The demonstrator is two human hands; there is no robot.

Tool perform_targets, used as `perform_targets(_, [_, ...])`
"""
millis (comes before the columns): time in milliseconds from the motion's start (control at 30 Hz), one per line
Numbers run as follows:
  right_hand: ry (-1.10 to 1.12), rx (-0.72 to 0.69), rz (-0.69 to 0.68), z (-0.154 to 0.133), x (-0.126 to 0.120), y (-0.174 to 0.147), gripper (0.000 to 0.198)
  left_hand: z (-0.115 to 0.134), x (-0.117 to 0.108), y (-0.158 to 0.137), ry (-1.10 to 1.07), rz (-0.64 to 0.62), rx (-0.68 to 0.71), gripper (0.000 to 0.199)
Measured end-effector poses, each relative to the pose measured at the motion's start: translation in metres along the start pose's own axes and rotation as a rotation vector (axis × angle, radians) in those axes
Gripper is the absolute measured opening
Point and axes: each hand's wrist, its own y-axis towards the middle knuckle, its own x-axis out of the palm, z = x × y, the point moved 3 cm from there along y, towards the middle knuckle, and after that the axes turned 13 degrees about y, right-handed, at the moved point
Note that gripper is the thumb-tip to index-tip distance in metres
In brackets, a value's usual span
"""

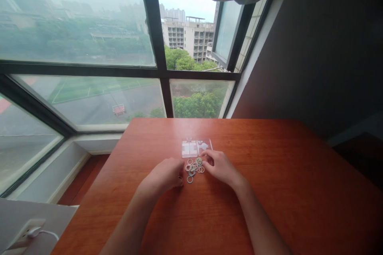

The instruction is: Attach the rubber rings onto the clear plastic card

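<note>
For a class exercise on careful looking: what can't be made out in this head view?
- Left hand: curled fingers hide whatever it grips.
- Small rings: too small to count or tell material.
- Clear plastic case: contents unreadable; right hand covers its near corner.

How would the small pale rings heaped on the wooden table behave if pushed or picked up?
The small thin rings look light, so a push would probably scatter the heap. Lying flat, they seem unlikely to roll. Being thin, they may be fiddly to pinch off the smooth reddish wooden table.
</note>
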Motion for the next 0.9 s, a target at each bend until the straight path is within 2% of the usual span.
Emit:
perform_targets(233, [-0.046, 0.012, -0.036, 0.008, 0.0, 0.0, 0.026, 0.003, 0.008, 0.015, 0.019, 0.129, 0.028, 0.01])
perform_targets(467, [-0.114, 0.077, -0.103, 0.004, -0.007, -0.005, 0.032, 0.0, 0.007, 0.019, 0.067, 0.168, 0.015, 0.015])
perform_targets(567, [-0.163, 0.101, -0.138, -0.001, -0.007, -0.007, 0.033, -0.003, 0.005, 0.014, 0.009, 0.112, 0.031, 0.009])
perform_targets(700, [-0.202, 0.05, -0.121, -0.009, -0.001, -0.006, 0.028, -0.002, 0.006, 0.01, -0.043, 0.029, 0.073, 0.019])
perform_targets(900, [-0.247, 0.044, -0.104, -0.01, 0.008, -0.005, 0.018, 0.003, 0.01, 0.014, 0.044, 0.168, 0.095, 0.006])
